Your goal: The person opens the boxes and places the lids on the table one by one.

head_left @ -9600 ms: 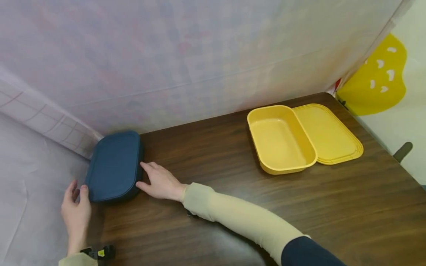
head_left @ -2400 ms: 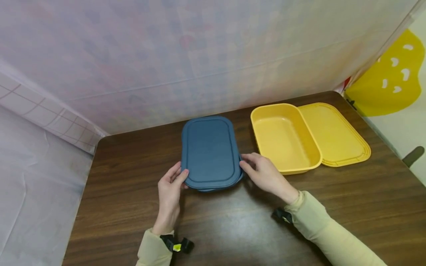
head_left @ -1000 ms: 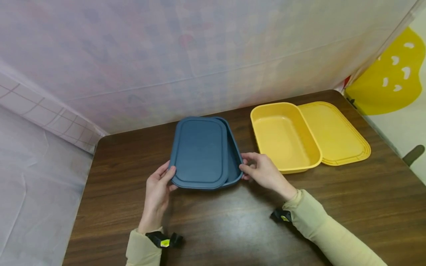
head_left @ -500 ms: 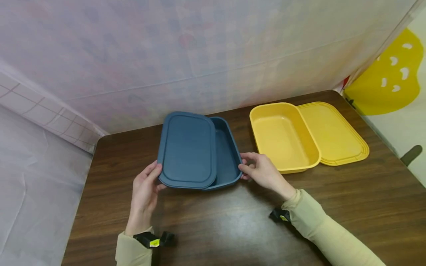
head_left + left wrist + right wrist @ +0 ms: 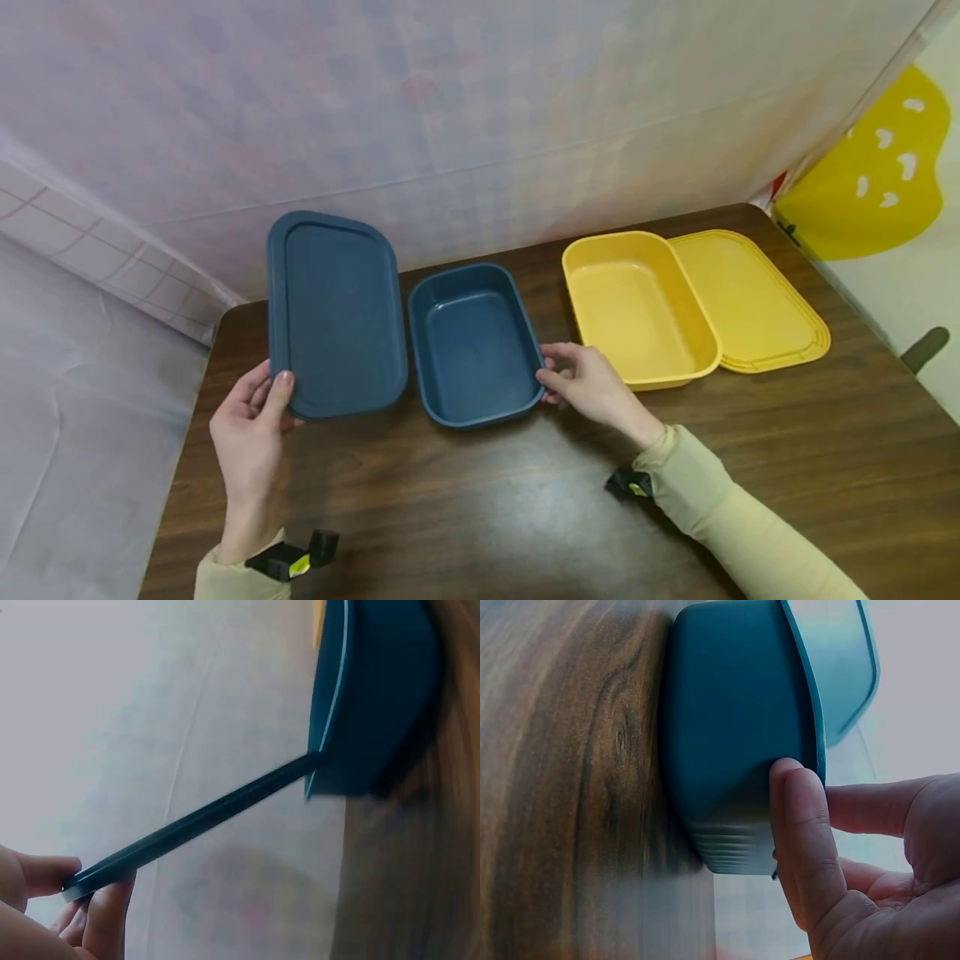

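In the head view a dark blue lid (image 5: 341,317) is held up at the left, tilted above the table. My left hand (image 5: 251,437) pinches its near left corner, thumb on top and fingers below; the left wrist view shows the lid (image 5: 202,821) edge-on. Right of it an open blue food container (image 5: 480,354) stands on the table, with nothing inside. My right hand (image 5: 592,387) pinches the container's right rim near its front corner. The right wrist view has the thumb at the rim and fingers against the outer wall of the container (image 5: 735,705).
Farther right on the brown wooden table (image 5: 480,517) stands an open yellow container (image 5: 633,325). A yellow lid (image 5: 757,308) lies beside it, partly under its edge. A pale patterned curtain (image 5: 420,125) hangs along the back edge, and grey cloth (image 5: 82,433) hangs at the left.
Since earlier, the blue container was brought from the left corner to mid-table. My left hand has slid the lid off leftward and raised it. My right hand stays at the container's rim.
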`<state>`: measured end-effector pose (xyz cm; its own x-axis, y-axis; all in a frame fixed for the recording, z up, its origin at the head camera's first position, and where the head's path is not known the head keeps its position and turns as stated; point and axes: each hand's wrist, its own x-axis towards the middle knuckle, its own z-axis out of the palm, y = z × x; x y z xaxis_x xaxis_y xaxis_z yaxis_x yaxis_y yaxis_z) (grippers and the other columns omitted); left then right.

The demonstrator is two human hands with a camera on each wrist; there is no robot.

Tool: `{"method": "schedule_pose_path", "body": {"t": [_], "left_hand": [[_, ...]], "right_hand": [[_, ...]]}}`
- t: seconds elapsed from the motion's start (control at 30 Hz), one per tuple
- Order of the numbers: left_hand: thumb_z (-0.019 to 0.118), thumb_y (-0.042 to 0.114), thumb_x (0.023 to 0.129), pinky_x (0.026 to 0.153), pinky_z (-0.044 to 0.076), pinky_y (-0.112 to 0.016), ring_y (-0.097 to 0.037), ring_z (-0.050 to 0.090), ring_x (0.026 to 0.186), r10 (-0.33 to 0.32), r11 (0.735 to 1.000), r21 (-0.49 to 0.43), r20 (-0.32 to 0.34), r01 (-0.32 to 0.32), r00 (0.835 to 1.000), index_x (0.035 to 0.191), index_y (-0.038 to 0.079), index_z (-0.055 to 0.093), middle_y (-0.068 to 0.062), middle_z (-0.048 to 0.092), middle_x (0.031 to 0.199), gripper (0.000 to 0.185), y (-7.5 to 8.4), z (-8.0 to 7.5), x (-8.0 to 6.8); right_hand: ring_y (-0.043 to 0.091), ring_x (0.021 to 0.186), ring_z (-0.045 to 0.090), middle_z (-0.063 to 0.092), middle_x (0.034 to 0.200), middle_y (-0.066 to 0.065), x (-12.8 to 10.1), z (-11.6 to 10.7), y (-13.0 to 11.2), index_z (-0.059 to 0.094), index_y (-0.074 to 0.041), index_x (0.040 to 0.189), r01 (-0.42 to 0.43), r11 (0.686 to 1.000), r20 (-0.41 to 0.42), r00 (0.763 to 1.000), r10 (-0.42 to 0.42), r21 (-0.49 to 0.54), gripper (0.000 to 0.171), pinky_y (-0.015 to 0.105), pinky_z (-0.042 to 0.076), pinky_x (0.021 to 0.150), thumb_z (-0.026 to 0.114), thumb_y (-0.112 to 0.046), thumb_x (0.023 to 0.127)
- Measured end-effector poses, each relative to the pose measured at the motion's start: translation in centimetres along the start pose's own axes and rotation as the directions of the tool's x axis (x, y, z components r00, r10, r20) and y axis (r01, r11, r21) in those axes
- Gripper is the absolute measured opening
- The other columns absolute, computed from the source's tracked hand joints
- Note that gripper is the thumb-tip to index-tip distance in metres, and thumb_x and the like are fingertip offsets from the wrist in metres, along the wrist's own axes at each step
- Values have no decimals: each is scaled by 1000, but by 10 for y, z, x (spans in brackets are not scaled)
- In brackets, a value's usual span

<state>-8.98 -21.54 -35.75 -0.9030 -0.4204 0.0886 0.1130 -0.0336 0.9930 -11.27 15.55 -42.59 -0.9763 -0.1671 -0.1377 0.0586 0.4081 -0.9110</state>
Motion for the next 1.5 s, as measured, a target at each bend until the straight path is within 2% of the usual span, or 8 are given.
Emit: {"method": "schedule_pose_path", "body": {"t": [0.1,0.3,0.57,0.73,0.83,1.03,1.3,1.5], "left_hand": [[71,8,99,52,53,-11,6,72,71,112,977,184,-33,-104,993,118,2,74,21,78,90,20,1,-10,2],[71,13,100,72,50,-2,11,66,86,258,855,484,-88,-185,962,125,-2,74,36,67,92,29,-4,-24,8],[69,11,100,68,38,6,28,50,77,404,678,692,-70,-247,912,123,-6,74,-27,78,115,28,-16,-45,17],[68,6,100,64,52,-33,-33,74,68,538,435,819,96,-374,837,116,-12,72,-34,77,103,25,-24,-53,21],[67,7,100,68,48,-63,-57,69,79,548,338,857,157,-389,822,114,-12,71,-37,75,97,24,-27,-54,22],[69,8,98,65,48,-66,-58,68,74,509,305,865,205,-398,836,113,-8,73,-37,74,92,22,-30,-52,23],[79,11,94,72,54,-67,-54,73,85,378,354,841,272,-409,885,116,-4,77,-31,77,103,27,-27,-39,22],[77,13,95,75,54,-67,-54,73,90,341,390,831,271,-397,900,115,-3,78,-30,78,105,25,-29,-31,22]], "right_hand": [[9,67,69,66,108,22,0,0,0,52,15,143,-1,1000,0,1000,1,3,48,31,63,64,64,-3,100],[9,67,69,67,110,24,0,-1,-1,53,15,143,-4,1000,-7,1000,4,-3,48,30,63,64,64,-4,100],[8,68,71,67,110,24,1,1,0,54,14,143,-10,1000,-4,1000,10,-19,48,27,60,62,64,-5,100],[7,67,69,67,108,24,0,3,0,53,15,143,-7,1000,-11,1000,7,-9,48,28,61,62,65,-4,100],[6,66,69,67,107,23,-1,3,-1,53,16,142,0,1000,-16,1000,0,-8,48,28,60,61,65,-4,100],[8,67,69,67,106,23,0,2,0,55,15,142,-4,1000,-16,1000,4,-10,47,26,60,61,65,-4,100],[9,68,70,66,107,23,0,2,0,55,15,142,7,1000,-13,1000,-7,-15,46,26,60,62,64,-4,100],[9,68,71,67,108,23,0,2,-2,55,15,142,4,1000,-11,1000,-4,-23,47,27,60,62,64,-4,100]]}}
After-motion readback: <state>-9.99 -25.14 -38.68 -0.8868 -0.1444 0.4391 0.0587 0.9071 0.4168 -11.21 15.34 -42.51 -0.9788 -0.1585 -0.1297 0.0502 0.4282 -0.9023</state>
